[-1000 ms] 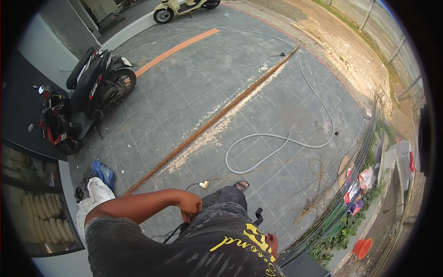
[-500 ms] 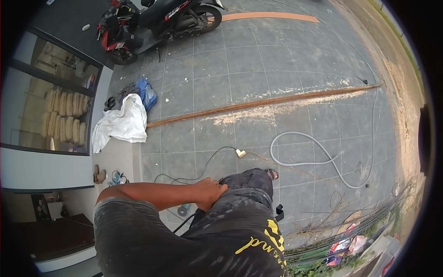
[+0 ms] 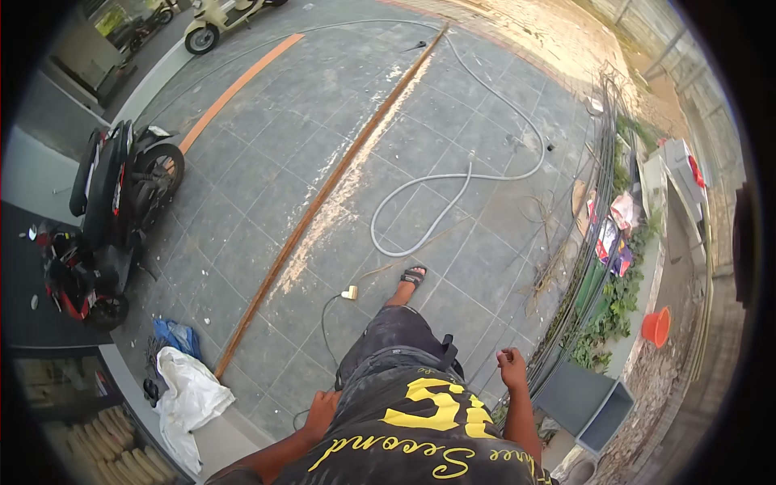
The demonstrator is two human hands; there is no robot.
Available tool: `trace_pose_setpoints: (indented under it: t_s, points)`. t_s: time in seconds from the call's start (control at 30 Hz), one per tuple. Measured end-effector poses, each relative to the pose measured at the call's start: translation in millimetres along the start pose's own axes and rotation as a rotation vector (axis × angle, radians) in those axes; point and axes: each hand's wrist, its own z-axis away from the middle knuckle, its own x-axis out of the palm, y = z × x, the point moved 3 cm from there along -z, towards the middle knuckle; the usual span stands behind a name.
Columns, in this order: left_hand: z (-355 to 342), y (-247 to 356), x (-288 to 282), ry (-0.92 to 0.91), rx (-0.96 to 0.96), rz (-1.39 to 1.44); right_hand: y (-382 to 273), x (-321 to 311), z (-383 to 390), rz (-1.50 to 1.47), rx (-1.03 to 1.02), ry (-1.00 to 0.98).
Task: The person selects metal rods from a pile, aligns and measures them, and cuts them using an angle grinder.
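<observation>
My left hand (image 3: 325, 411) is closed at my left hip, against my dark trousers (image 3: 368, 343). Whatever its fingers hold, if anything, is hidden. To the right of my body my right hand (image 3: 511, 368) hangs in the air, fingers curled in, with nothing visible in it. My sandalled foot (image 3: 412, 276) is on the grey tiles. Just left of that foot lies a pale socket block (image 3: 349, 293) on a dark cord, nearest to both hands among the loose things on the floor.
A long brown beam (image 3: 333, 179) crosses the tiles amid pale dust. A grey hose (image 3: 388, 198) loops ahead. At left stand a motor scooter (image 3: 105, 210) and a white sack (image 3: 187, 390); at right are bundled cables (image 3: 594, 234), an orange bucket (image 3: 656, 326) and a grey bin (image 3: 578, 396).
My view has swung right, bringing the bucket, bin and my right hand into sight. The scooter and sack now sit farther left and lower. My left hand is still at my hip.
</observation>
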Motion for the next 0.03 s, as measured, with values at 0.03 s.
trace_pose_setpoints:
  t_s: [0.03]
  points:
    - [-21.9, -2.9, -14.2, -0.061, 0.101, -0.059, 10.0, -0.4, 15.2, 0.016, -0.002, 0.033]
